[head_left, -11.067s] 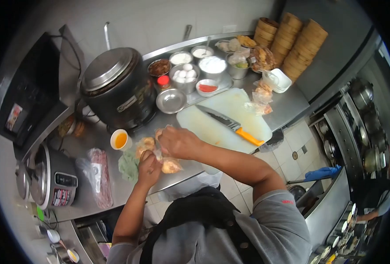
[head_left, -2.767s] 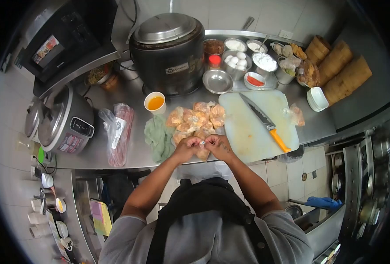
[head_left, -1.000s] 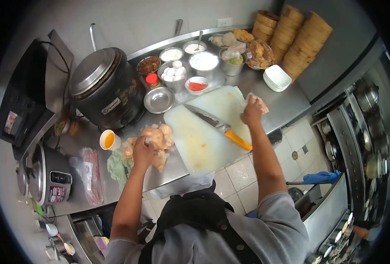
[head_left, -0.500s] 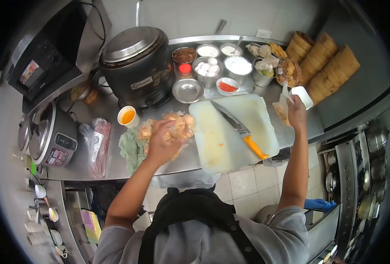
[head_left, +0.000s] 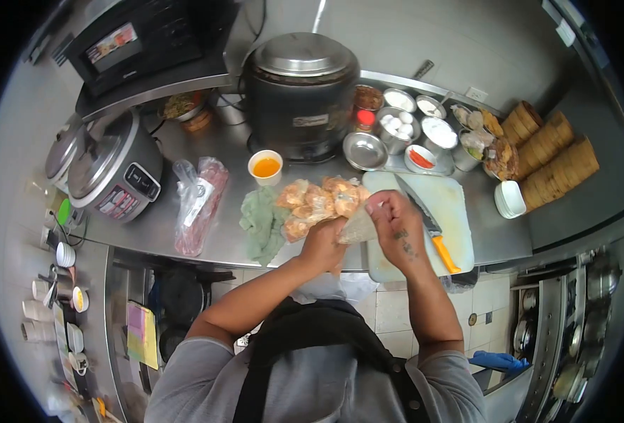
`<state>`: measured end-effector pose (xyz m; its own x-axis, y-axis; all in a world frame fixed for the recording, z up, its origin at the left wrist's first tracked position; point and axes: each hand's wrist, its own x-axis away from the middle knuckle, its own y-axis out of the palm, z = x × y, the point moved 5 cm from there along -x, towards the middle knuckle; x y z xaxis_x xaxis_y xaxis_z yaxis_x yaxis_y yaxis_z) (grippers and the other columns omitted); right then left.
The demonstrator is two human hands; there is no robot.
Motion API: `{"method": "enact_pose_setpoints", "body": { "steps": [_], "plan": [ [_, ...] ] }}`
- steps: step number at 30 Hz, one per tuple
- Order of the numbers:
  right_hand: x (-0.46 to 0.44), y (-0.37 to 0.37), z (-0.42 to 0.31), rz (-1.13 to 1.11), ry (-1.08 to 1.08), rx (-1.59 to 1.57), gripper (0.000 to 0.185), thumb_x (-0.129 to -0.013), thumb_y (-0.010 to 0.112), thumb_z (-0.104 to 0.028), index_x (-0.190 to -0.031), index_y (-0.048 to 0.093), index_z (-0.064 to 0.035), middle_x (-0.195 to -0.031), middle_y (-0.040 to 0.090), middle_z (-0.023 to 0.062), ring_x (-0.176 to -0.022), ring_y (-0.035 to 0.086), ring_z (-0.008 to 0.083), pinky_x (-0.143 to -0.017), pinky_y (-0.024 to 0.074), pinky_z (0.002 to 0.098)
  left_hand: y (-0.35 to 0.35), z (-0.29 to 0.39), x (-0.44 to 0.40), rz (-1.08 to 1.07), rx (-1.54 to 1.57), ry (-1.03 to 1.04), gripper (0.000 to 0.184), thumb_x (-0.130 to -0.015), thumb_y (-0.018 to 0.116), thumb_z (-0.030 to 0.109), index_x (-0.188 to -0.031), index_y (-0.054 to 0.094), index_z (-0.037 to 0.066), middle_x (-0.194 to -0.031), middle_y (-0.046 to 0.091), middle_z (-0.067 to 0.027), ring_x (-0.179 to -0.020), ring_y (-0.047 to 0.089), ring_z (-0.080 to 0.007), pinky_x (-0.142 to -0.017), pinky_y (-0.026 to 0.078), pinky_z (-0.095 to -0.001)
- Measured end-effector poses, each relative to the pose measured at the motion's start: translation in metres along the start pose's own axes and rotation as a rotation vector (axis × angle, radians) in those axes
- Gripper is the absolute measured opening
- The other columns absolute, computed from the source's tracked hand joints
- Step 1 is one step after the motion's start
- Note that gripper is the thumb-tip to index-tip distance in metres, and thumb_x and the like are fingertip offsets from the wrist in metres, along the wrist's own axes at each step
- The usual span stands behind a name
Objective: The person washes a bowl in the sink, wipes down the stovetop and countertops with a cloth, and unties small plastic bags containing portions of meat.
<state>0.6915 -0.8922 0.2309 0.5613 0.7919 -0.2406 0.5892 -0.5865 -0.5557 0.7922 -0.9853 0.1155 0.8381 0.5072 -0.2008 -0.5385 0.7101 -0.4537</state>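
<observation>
Between my two hands a clear plastic bag point(head_left: 357, 227) is stretched over the counter's front part. My left hand point(head_left: 322, 243) is closed round its lower left end, where some orange food shows below the fingers. The fingers of my right hand point(head_left: 395, 222) pinch the bag's upper right end. Just behind my left hand lies a pile of bagged orange food portions point(head_left: 319, 201). To the right is the white cutting board point(head_left: 453, 204), with a yellow-handled knife point(head_left: 441, 250) on it, partly behind my right hand.
A green cloth point(head_left: 261, 222), a cup of orange liquid point(head_left: 265, 167) and packaged meat point(head_left: 202, 208) stand left. Behind are a large black cooker point(head_left: 301, 99), a metal dish point(head_left: 365, 151) and bowls of eggs point(head_left: 398, 127) and powder point(head_left: 439, 132). Bamboo steamers point(head_left: 558, 169) and white containers point(head_left: 510, 199) stand right.
My right hand has come back from the far right, by the white containers, to the middle with the bag. My left hand has moved from over the pile to its front right and closed on the bag.
</observation>
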Motion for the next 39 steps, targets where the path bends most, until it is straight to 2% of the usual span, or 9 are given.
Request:
{"method": "enact_pose_setpoints", "body": {
  "steps": [2, 5, 9, 11, 14, 19, 24, 29, 39],
  "plan": [
    [-0.003, 0.001, -0.025, -0.047, -0.071, 0.212, 0.04, -0.074, 0.073, -0.007, -0.11, 0.055, -0.0036, -0.1, 0.06, 0.0109, -0.083, 0.058, 0.0186, -0.074, 0.0448, 0.0284, -0.012, -0.017, 0.006, 0.024, -0.027, 0.014, 0.035, -0.066, 0.063, 0.002, -0.101, 0.058, -0.001, -0.085, 0.063, -0.0208, -0.082, 0.061, -0.0388, -0.073, 0.048, -0.0445],
    [0.017, 0.048, -0.047, -0.414, -0.605, 0.688, 0.091, -0.058, 0.082, -0.021, -0.136, 0.037, -0.0054, -0.127, 0.048, 0.0109, -0.118, 0.046, 0.0279, -0.105, 0.03, 0.0447, -0.012, -0.038, 0.015, -0.016, -0.113, 0.062, 0.026, -0.069, 0.061, 0.003, -0.095, 0.06, 0.0, -0.076, 0.063, -0.0196, -0.074, 0.062, -0.0375, -0.065, 0.049, -0.0431],
    [0.023, 0.102, 0.014, -0.464, -0.595, 0.934, 0.072, -0.072, 0.067, -0.013, -0.135, 0.037, 0.0, -0.113, 0.058, 0.0169, -0.11, 0.055, 0.0266, -0.098, 0.0399, 0.0436, -0.016, -0.032, 0.021, -0.097, -0.227, 0.04, 0.028, -0.071, 0.061, 0.006, -0.099, 0.057, 0.001, -0.073, 0.063, -0.0178, -0.073, 0.062, -0.0375, -0.063, 0.049, -0.0442],
    [0.015, 0.111, 0.043, -0.689, -0.17, 0.842, 0.05, -0.076, 0.058, -0.011, -0.123, 0.05, 0.0041, -0.093, 0.063, 0.0186, -0.095, 0.063, 0.0269, -0.084, 0.0472, 0.0416, -0.015, -0.04, 0.024, -0.097, -0.218, -0.01, 0.027, -0.071, 0.061, 0.006, -0.098, 0.057, 0.001, -0.072, 0.063, -0.0175, -0.071, 0.062, -0.0377, -0.063, 0.049, -0.0448],
    [0.023, 0.132, 0.092, -0.779, -0.105, 0.74, 0.04, -0.078, 0.058, -0.016, -0.115, 0.057, -0.0002, -0.085, 0.065, 0.0188, -0.086, 0.065, 0.0302, -0.077, 0.0494, 0.0429, -0.006, -0.077, 0.028, -0.061, -0.206, -0.063, 0.026, -0.07, 0.064, 0.008, -0.094, 0.057, 0.002, -0.077, 0.063, -0.0173, -0.079, 0.062, -0.0373, -0.069, 0.048, -0.0455],
    [0.043, 0.152, 0.156, -0.777, -0.076, 0.434, 0.031, -0.084, 0.057, -0.031, -0.104, 0.061, -0.0074, -0.086, 0.066, 0.0175, -0.086, 0.063, 0.0344, -0.076, 0.0484, 0.0426, -0.003, -0.095, 0.049, -0.113, -0.468, 0.421, 0.031, -0.065, 0.069, 0.018, -0.091, 0.056, 0.008, -0.093, 0.054, -0.0111, -0.103, 0.049, -0.0299, -0.091, 0.035, -0.0429],
    [0.055, 0.156, 0.128, -0.767, 0.059, 0.143, 0.03, -0.086, 0.056, -0.037, -0.093, 0.062, -0.0085, -0.088, 0.066, 0.0161, -0.085, 0.061, 0.0373, -0.075, 0.0474, 0.0412, 0.016, -0.115, 0.05, -0.097, -0.578, 0.324, 0.031, -0.064, 0.071, 0.022, -0.088, 0.057, 0.008, -0.095, 0.052, -0.0079, -0.106, 0.048, -0.0275, -0.091, 0.034, -0.042],
    [0.057, 0.159, 0.164, -0.837, 0.364, -0.028, 0.033, -0.092, 0.053, -0.037, -0.083, 0.064, -0.0073, -0.08, 0.066, 0.0065, -0.079, 0.061, 0.0177, -0.071, 0.0479, 0.0325, 0.013, -0.112, 0.049, -0.061, -0.542, 0.288, 0.029, -0.065, 0.073, 0.022, -0.086, 0.059, 0.008, -0.098, 0.051, -0.007, -0.106, 0.047, -0.0287, -0.091, 0.033, -0.0433],
    [0.047, 0.097, 0.169, -0.486, 0.669, -0.765, 0.03, -0.095, 0.046, -0.029, -0.073, 0.05, -0.0085, -0.063, 0.052, 0.0022, -0.054, 0.049, 0.0142, -0.055, 0.039, 0.027, -0.004, -0.072, 0.011, -0.094, -0.02, -0.026, 0.012, -0.074, 0.074, 0.007, -0.076, 0.063, 0.002, -0.073, 0.052, -0.004, -0.062, 0.047, -0.0112, -0.055, 0.038, -0.026]
  ]
}}
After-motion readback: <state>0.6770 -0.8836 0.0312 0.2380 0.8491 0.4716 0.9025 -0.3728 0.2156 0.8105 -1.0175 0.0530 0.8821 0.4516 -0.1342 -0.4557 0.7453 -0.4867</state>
